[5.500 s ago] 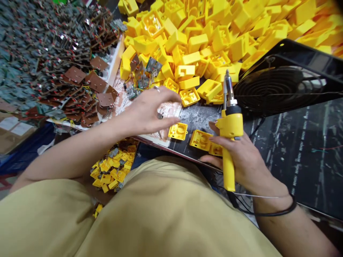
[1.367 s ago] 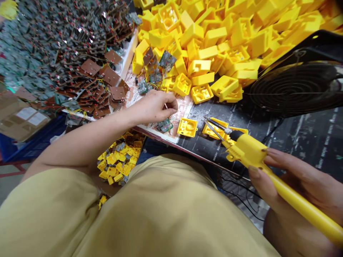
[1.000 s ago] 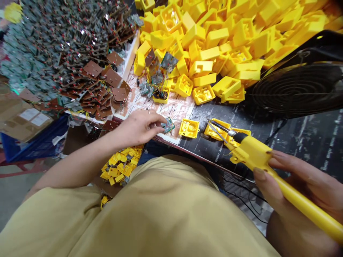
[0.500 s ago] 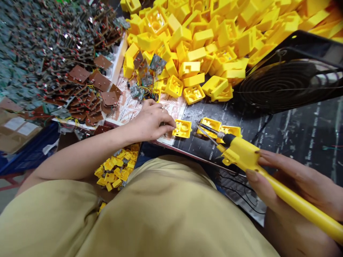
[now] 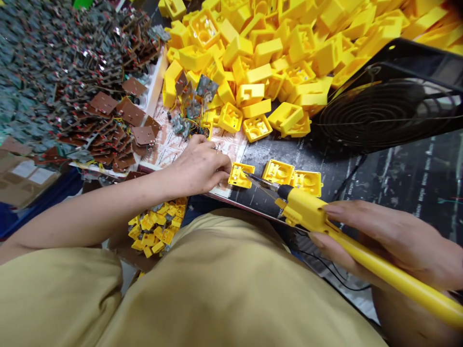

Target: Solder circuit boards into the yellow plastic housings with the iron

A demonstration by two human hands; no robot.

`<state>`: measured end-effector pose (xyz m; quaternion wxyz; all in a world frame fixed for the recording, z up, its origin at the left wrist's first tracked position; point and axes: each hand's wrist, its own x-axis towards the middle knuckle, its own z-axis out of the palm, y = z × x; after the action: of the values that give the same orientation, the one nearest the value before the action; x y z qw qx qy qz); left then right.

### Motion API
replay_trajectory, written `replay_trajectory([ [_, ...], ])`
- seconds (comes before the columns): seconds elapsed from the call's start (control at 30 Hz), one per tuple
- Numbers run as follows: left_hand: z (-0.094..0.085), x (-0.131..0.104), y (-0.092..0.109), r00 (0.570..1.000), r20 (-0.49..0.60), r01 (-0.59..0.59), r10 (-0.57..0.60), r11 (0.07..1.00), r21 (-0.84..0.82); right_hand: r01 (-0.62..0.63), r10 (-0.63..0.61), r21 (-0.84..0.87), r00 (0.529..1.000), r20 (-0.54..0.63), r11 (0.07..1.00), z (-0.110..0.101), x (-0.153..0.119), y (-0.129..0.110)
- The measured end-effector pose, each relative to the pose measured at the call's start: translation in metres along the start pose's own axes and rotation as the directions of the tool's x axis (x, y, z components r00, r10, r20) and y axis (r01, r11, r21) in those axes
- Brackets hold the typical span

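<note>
My left hand [image 5: 206, 165] has its fingers closed at the left edge of a small open yellow housing [image 5: 241, 175] on the dark bench. In my right hand [image 5: 390, 241] is a yellow soldering iron [image 5: 307, 208]; its metal tip and a thin wire reach over that housing's right side. Whether the tip touches it is unclear. Two more open yellow housings, one [image 5: 278, 172] beside the other [image 5: 306, 182], lie to the right, behind the iron.
A heap of yellow housings [image 5: 267, 53] fills the back. Circuit boards [image 5: 104, 103] are piled at the left. A black fan [image 5: 383, 111] stands at the right. Wired parts [image 5: 184, 125] lie behind my left hand. More housings [image 5: 159, 224] sit below the bench edge.
My right hand has moved left with the soldering iron, bringing its tip from the middle housing to the left one. My left hand stays by the left housing. The view has shifted slightly.
</note>
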<state>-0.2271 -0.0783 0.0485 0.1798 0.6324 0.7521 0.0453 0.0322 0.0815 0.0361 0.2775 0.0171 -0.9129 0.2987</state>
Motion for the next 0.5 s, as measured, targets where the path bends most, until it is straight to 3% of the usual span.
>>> replay_trajectory([
  [0.13, 0.000, 0.000, 0.004, 0.999, -0.031, -0.041, 0.042, 0.999, 0.032, -0.029, 0.028, 0.034, 0.999, 0.023, 0.999, -0.002, 0.001, -0.005],
  [0.33, -0.005, 0.011, 0.012, 0.997, 0.063, -0.039, 0.033, 0.993, 0.107, 0.096, -0.093, -0.023, 0.990, 0.110, 0.995, -0.004, 0.014, -0.012],
  [0.5, -0.007, 0.015, 0.010, 0.993, 0.085, -0.097, 0.085, 0.984, 0.148, 0.102, -0.093, -0.069, 0.989, 0.115, 0.992, -0.005, 0.025, -0.020],
])
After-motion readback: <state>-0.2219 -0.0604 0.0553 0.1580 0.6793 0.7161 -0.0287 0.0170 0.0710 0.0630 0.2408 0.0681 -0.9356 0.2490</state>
